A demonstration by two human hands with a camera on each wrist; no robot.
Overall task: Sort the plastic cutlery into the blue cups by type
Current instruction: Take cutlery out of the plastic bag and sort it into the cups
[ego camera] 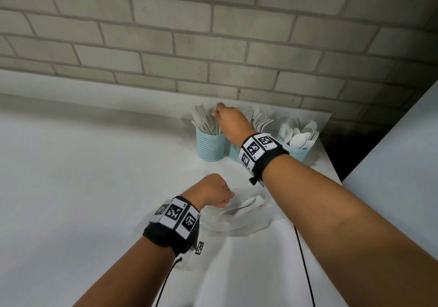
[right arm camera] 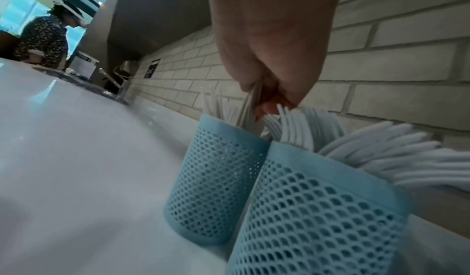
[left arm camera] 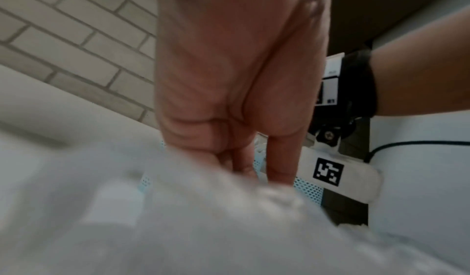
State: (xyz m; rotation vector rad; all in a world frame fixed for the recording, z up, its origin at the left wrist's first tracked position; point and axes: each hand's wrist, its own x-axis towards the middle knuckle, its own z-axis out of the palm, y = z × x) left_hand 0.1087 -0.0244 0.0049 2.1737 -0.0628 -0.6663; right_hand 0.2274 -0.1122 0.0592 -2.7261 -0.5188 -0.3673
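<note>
Three blue mesh cups stand in a row against the brick wall. The left cup [ego camera: 209,147] [right arm camera: 216,179] holds white knives, the middle cup [ego camera: 234,152] [right arm camera: 318,209] forks, the right cup [ego camera: 297,151] spoons. My right hand [ego camera: 216,113] [right arm camera: 264,106] hovers over the left cup and pinches a white knife [right arm camera: 250,108] whose lower end is inside the cup. Nearer to me, my left hand [ego camera: 213,192] [left arm camera: 254,168] reaches down with its fingers onto a loose pile of white cutlery [ego camera: 246,208]. Blur hides those fingertips, so its grip is unclear.
The white counter [ego camera: 83,176] stretches left. A dark gap [ego camera: 336,157] and a white panel [ego camera: 391,164] bound it on the right. Thin black cables [ego camera: 305,271] trail from my wrists. Far left along the wall are a tap [right arm camera: 114,80] and another person [right arm camera: 43,40].
</note>
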